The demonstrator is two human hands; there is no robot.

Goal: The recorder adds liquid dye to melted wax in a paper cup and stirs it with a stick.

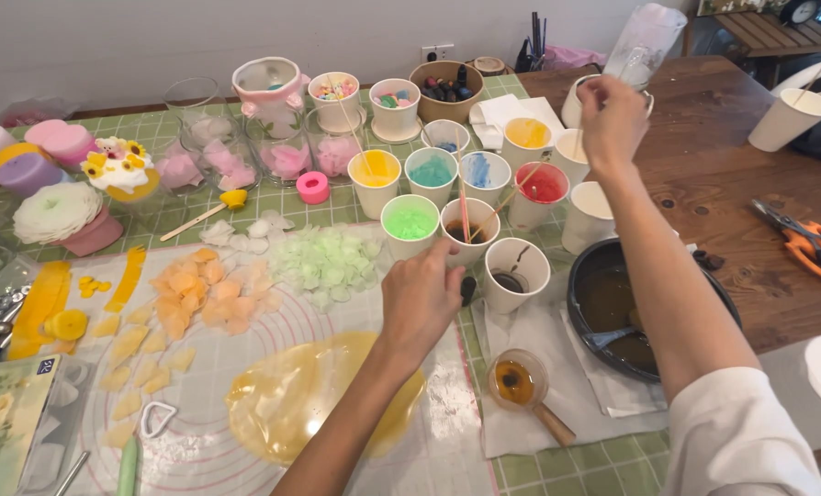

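I see the left hand (420,298) with fingers clenched on the rim of a white paper cup (468,230) of dark liquid on the counter (704,174), a green-filled cup (410,224) just beside those fingers. Right hand (611,115) is raised, fingers pinched on a thin stick (578,138) over a white cup (571,154); a dark pan (603,303) sits well below them.

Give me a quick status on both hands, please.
Left hand gripping paper cup of dark liquid. Right hand raised, pinching thin stick over white cup. Cups crowd close around.
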